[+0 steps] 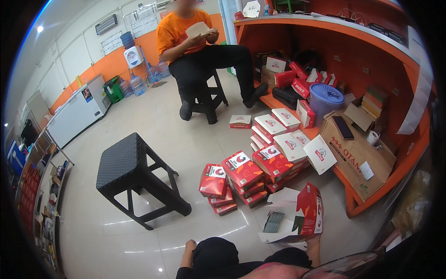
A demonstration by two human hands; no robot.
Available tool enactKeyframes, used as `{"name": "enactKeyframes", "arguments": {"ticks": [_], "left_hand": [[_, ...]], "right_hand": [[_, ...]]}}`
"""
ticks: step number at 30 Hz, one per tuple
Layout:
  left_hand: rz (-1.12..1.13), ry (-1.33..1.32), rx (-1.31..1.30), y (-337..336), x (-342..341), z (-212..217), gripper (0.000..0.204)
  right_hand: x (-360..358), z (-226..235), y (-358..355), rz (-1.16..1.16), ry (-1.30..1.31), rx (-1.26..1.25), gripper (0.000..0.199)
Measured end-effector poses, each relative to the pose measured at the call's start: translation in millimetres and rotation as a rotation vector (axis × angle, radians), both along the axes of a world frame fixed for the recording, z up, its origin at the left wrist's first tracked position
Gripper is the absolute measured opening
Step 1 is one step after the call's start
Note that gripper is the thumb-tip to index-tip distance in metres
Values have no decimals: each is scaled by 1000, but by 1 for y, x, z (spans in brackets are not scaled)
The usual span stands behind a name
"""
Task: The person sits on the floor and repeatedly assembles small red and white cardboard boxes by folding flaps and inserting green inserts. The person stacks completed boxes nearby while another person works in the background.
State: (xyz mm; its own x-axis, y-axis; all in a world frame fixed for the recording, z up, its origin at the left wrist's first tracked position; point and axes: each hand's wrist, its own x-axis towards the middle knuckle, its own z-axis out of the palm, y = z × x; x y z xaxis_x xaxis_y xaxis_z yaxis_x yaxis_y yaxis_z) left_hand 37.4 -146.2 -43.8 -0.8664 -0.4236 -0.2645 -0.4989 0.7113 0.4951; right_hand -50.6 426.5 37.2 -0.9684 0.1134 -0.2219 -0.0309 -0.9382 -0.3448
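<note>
An unfolded red-and-white food box (310, 211) is in front of my right knee, its white inner flaps spread to the left. My right hand (314, 244) is closed on its lower edge. A small grey-green bundle (273, 222) lies on the white inside of the box; its kind is too small to tell. Beside my left knee is my left hand (189, 245), its fingers mostly hidden. Just ahead on the floor stand stacks of red food boxes (242, 169), with white-topped boxes (291, 145) behind them.
A black stool (127, 160) stands at the left. Across from me, a person in orange (181, 35) sits holding a pale carton. The orange shelf (360, 197) on the right bears a brown cardboard sheet (353, 158), a phone (343, 128) and a lidded bucket (325, 103).
</note>
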Motion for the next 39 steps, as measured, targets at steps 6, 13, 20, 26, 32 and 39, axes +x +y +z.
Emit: {"name": "enactKeyframes", "arguments": {"ticks": [6,13,20,26,32,39], "left_hand": [[-77,-216,-192,-9,3,-13,45],[181,-308,-270,-19,20,-4,76],[378,363,-534,-48,34,29,21],[632,391,-365,-34,25,118,32],[733,186,-688,-1,16,137,58],[707,148,-394,-25,14,159,32]], "right_hand": [[-2,-2,3,9,10,6,39],[-3,-6,-6,33,22,-2,41],[-3,-5,-8,35,36,13,42],[-2,-4,-8,32,36,17,44],[-1,3,-7,15,48,53,46],[-5,37,-24,-18,105,50,47]]}}
